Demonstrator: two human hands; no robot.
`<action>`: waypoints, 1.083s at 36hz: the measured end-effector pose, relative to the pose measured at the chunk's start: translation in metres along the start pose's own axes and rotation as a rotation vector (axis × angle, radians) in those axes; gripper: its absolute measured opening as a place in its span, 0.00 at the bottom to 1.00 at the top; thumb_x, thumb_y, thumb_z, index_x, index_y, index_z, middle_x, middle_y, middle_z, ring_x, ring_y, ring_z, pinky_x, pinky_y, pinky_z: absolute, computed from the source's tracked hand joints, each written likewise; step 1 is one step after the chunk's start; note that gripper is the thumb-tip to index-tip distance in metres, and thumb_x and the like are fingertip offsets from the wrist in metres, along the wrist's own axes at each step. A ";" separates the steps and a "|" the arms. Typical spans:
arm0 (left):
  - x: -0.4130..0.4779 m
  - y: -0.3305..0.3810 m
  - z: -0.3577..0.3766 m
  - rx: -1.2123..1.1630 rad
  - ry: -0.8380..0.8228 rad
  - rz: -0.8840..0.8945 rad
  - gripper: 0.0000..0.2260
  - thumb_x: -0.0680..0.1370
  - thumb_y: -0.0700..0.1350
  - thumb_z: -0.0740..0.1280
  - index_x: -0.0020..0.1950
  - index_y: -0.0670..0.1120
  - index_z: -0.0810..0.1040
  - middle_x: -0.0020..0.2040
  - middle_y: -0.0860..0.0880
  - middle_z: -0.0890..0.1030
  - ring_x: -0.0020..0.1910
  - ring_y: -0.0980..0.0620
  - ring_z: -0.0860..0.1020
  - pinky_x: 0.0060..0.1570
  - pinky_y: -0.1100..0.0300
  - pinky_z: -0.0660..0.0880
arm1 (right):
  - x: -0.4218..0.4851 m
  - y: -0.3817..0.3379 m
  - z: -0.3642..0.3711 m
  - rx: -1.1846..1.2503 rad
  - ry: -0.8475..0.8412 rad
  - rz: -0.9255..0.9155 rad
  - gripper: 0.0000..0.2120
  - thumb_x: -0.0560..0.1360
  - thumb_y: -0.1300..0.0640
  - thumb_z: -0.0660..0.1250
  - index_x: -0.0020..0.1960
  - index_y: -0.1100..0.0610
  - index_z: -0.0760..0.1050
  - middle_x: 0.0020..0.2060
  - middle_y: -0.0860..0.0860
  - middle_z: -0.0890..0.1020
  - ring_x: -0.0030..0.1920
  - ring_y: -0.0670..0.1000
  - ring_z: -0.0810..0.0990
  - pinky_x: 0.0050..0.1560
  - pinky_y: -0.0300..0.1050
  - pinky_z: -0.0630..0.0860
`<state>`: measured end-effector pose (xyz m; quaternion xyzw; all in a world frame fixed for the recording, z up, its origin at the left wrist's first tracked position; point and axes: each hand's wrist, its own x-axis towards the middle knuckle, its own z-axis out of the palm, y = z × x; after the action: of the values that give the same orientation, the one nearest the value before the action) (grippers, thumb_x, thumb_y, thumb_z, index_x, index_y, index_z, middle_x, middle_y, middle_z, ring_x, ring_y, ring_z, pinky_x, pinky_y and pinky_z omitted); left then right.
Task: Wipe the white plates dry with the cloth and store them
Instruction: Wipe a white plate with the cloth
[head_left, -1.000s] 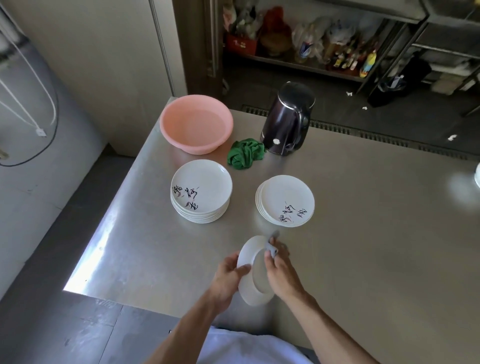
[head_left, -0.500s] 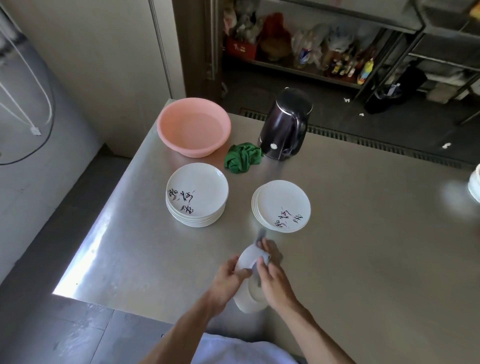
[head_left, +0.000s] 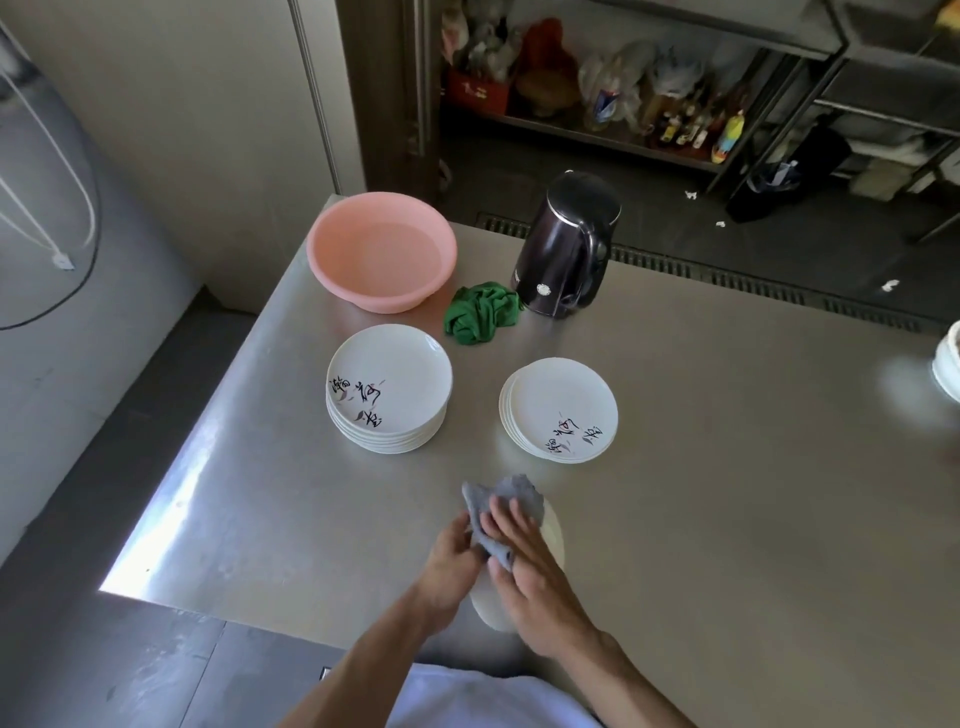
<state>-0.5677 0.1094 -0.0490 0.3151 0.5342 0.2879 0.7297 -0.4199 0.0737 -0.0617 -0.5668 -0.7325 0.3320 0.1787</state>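
We have the white plate (head_left: 554, 535) tipped up on edge just above the bench (head_left: 727, 493), sandwiched between both hands. The left hand (head_left: 451, 566) curls round the plate's near rim, as best we can tell, because the grey cloth (head_left: 501, 512) bunches over that side and hides the contact. The right hand (head_left: 527, 569) lies flat-fingered on the cloth and presses it against the plate's face. It grips nothing, it only presses.

To do this well, we'd spread the cloth rather than leave it wadded. We'd sweep it round the rim and the back, turning the plate through the left hand. A damp plate on edge probably slips easily, so that pinch should be firm.

Ahead and to the left of the left hand sits the taller plate stack (head_left: 389, 389). Straight out from the right hand is the lower plate stack (head_left: 561, 410). Farther out past the taller stack, the pink basin (head_left: 382, 249) holds what looks like shallow water. A crumpled green rag (head_left: 480, 312) lies between the basin and the dark kettle (head_left: 566, 249), whose lid is down.
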 end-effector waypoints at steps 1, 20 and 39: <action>-0.001 -0.002 0.000 -0.035 0.004 0.000 0.12 0.80 0.29 0.65 0.62 0.39 0.77 0.56 0.39 0.84 0.54 0.42 0.83 0.55 0.48 0.79 | 0.001 0.004 0.001 -0.022 0.025 0.016 0.24 0.85 0.54 0.54 0.80 0.55 0.56 0.80 0.46 0.52 0.80 0.45 0.43 0.79 0.43 0.42; -0.005 0.013 -0.003 -0.020 0.030 -0.075 0.14 0.78 0.37 0.69 0.64 0.41 0.81 0.59 0.35 0.84 0.55 0.40 0.82 0.63 0.39 0.75 | 0.024 0.018 -0.003 0.235 0.242 0.532 0.19 0.85 0.57 0.54 0.75 0.59 0.67 0.71 0.54 0.67 0.74 0.56 0.65 0.75 0.48 0.60; 0.006 0.015 -0.009 -0.161 0.017 -0.023 0.19 0.68 0.40 0.68 0.60 0.45 0.80 0.54 0.41 0.83 0.50 0.45 0.81 0.52 0.50 0.77 | 0.026 -0.006 -0.010 0.337 0.236 0.444 0.19 0.85 0.57 0.53 0.75 0.55 0.67 0.74 0.46 0.65 0.76 0.44 0.60 0.70 0.29 0.54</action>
<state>-0.5764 0.1249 -0.0428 0.2469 0.5190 0.3241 0.7514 -0.4253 0.1008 -0.0536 -0.7103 -0.4991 0.4117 0.2773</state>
